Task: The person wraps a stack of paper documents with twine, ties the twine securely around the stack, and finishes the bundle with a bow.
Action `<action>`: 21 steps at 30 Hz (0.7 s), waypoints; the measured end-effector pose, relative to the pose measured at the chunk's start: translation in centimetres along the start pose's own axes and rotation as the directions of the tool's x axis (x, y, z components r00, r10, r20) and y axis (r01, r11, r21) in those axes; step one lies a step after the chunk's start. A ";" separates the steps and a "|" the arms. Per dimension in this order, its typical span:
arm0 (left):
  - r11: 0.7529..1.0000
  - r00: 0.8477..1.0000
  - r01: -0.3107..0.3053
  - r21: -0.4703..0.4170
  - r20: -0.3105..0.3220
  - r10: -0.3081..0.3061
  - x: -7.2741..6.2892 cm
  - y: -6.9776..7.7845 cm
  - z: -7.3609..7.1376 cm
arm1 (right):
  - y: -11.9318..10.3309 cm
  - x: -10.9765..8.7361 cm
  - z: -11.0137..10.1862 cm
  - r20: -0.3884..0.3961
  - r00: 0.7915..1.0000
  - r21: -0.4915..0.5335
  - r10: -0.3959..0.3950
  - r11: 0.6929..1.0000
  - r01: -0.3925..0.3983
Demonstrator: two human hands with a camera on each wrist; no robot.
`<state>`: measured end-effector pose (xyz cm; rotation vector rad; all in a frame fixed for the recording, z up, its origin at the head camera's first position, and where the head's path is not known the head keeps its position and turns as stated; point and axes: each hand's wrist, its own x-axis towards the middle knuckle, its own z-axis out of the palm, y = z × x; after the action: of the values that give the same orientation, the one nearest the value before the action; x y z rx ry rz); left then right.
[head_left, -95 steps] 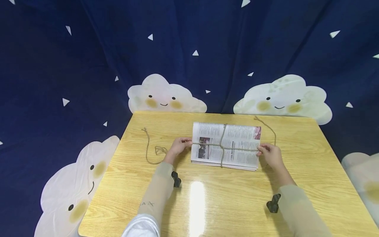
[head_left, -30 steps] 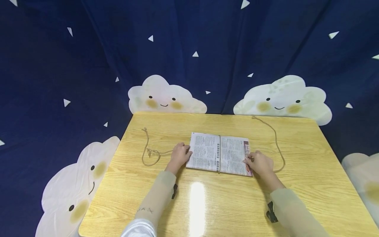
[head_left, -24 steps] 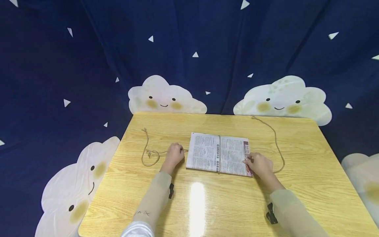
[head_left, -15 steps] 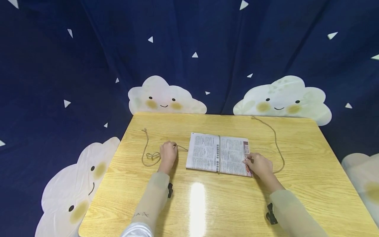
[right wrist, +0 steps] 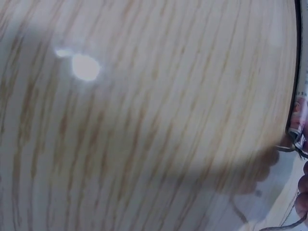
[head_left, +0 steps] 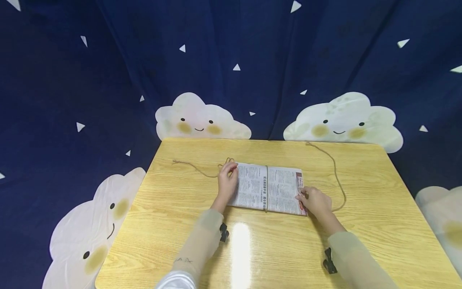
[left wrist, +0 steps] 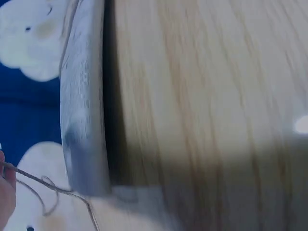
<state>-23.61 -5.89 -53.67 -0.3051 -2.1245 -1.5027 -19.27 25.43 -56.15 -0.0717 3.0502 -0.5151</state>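
Observation:
A folded stack of newspapers (head_left: 249,186) lies flat on the table, with one strand of twine (head_left: 267,188) running across its middle. My left hand (head_left: 226,184) is at the stack's far left corner and pinches the left length of twine, whose tail (head_left: 196,167) trails off to the left. In the left wrist view the twine (left wrist: 36,179) runs from the fingertips past the newspapers' edge (left wrist: 84,120). My right hand (head_left: 317,200) grips the stack's right edge, thumb on top. Only some of its fingers (right wrist: 302,197) show in the right wrist view, beside twine.
The right length of twine (head_left: 335,168) curves loosely from near the right hand to the table's far edge. A light wooden table (head_left: 281,249) carries everything. Behind it hangs a dark blue curtain (head_left: 216,48) with clouds and triangles.
The stack, earlier showing crossed twine, now shows its other face. My left hand let go of its edge, drew the twine left, then brought it to the far left corner. The right hand stayed.

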 end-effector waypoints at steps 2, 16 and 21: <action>0.999 0.996 -0.030 0.014 0.089 0.029 -0.3 0.4 0.8 | 0.0 0.0 0.0 -0.003 1.000 0.003 0.005 1.000 -0.005; 0.840 0.645 -0.377 0.391 0.761 -0.065 -4.4 0.4 3.0 | -0.1 0.0 0.1 -0.014 1.000 0.007 0.015 1.000 -0.015; 0.848 0.626 -0.371 0.378 0.776 -0.072 -4.1 0.3 2.5 | -0.1 0.0 0.2 -0.028 1.000 0.011 0.011 1.000 -0.011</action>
<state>-20.66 -3.04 -56.22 -1.0649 -2.9522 -0.6523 -19.21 25.29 -56.31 -0.0474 3.0728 -0.5364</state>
